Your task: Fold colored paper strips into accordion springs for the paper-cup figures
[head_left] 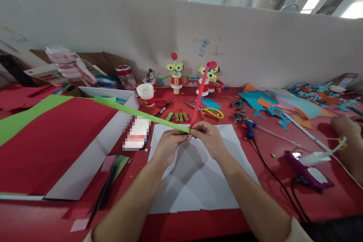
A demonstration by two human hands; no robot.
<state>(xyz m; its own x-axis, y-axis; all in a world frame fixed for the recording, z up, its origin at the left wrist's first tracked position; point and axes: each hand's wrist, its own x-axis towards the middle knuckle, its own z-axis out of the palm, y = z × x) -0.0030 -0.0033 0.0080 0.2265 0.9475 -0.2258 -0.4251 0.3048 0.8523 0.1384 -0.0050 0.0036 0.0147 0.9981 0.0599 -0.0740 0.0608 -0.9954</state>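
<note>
Over the white paper (198, 189), the left hand (167, 145) and right hand (211, 140) pinch the meeting ends of a green strip (144, 116) and a red strip (199, 96). The step looks like folding these together; the next fold would call for square edges and a firm pinch. From the joint, the green strip's long axis points toward ten o'clock, the red's just past twelve. Beyond, toward eleven, lie folded paper springs (178, 116).

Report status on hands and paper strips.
Left hand, right hand pinching meeting ends of green strip, red strip. White paper beneath. Glue gun at right, untouched.
</note>
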